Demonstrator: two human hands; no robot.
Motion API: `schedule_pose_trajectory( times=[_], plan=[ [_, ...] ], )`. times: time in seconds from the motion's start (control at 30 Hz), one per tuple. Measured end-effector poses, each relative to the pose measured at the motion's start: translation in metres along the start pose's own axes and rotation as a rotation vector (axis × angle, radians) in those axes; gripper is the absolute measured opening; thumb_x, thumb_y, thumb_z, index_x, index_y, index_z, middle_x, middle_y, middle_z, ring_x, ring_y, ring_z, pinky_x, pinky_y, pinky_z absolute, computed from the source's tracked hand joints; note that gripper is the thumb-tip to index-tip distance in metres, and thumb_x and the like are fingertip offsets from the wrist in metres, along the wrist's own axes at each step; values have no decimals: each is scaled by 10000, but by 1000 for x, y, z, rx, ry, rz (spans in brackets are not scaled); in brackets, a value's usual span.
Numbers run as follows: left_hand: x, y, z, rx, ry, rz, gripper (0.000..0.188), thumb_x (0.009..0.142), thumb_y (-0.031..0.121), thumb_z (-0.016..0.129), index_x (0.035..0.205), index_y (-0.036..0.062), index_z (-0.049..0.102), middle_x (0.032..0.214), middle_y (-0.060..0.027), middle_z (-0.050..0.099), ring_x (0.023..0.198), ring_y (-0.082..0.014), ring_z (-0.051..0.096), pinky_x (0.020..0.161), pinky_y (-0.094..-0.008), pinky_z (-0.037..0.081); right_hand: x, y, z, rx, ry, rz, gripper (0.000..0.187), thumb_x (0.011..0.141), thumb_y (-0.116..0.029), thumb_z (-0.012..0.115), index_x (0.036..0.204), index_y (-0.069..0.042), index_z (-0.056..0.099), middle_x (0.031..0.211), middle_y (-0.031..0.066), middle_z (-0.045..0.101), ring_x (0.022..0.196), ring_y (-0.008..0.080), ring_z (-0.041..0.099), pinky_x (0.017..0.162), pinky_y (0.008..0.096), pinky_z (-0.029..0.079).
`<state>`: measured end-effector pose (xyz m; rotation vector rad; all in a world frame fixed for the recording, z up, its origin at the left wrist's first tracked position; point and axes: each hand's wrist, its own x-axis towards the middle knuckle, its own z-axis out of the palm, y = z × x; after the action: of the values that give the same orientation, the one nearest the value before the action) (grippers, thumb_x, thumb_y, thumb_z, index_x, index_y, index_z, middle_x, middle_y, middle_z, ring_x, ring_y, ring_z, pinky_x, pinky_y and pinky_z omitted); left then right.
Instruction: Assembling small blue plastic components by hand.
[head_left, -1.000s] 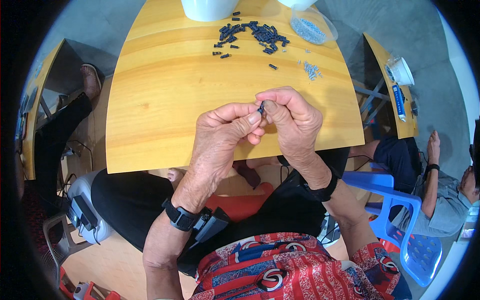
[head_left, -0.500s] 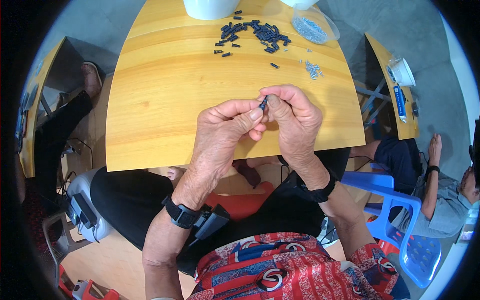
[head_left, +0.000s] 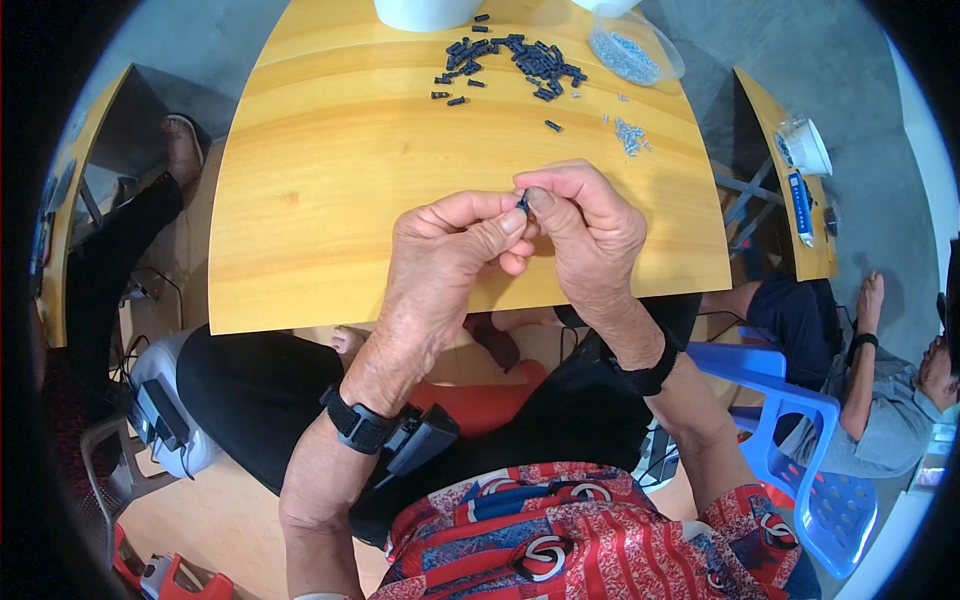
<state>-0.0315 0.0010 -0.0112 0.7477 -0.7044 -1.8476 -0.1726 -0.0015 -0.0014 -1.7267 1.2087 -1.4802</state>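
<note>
Pinching the small dark piece (head_left: 522, 203) between thumb and forefinger, your left hand (head_left: 445, 245) meets your right hand (head_left: 595, 235), whose thumb and forefinger close on its far end. Less of the piece shows than half a second ago. It sits between both sets of fingertips, above the wooden table (head_left: 320, 230).

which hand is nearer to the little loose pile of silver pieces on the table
Right. The right hand is below and slightly left of the silver pieces in the picture; the left hand is farther off, to the lower left.
</note>
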Motion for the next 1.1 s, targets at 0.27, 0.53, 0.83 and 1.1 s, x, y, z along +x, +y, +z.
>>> schedule_pose_trajectory(
  times=[0.27, 0.53, 0.83, 1.1],
  plan=[
    [-1, 3, -1, 7, 17, -24, 118, 844, 20, 624, 947, -24, 659, 827, -109, 673, 667, -124, 620, 590, -216, 513, 5, 0, -8, 17, -114, 0, 51, 857, -12, 597, 884, 15, 631, 783, 57, 621, 665, 93, 598, 594, 218, 494],
    [1, 1, 1, 48, -3, -36, 106, 839, 5, 629, 932, -31, 664, 810, -107, 672, 669, -116, 627, 595, -210, 523, -2, 6, -13, 85, -146, -1, 69, 869, -7, 573, 897, 22, 628, 851, 64, 630, 736, 103, 605, 669, 233, 511],
    [-1, 2, 7, 69, 33, -13, 134, 844, 9, 626, 966, -33, 662, 835, -115, 677, 689, -121, 643, 642, -220, 546, 3, -4, -19, 134, -188, 113, 104, 884, -33, 567, 946, 20, 632, 857, 55, 644, 721, 83, 596, 663, 206, 499],
    [1, 1, 5, 76, 0, -14, 145, 862, 17, 594, 985, -28, 656, 893, -153, 679, 735, -167, 665, 689, -263, 566, 9, -6, -22, -4, -205, 146, 120, 908, -98, 563, 909, 12, 610, 722, 11, 616, 642, 55, 580, 556, 196, 495]
  ],
)
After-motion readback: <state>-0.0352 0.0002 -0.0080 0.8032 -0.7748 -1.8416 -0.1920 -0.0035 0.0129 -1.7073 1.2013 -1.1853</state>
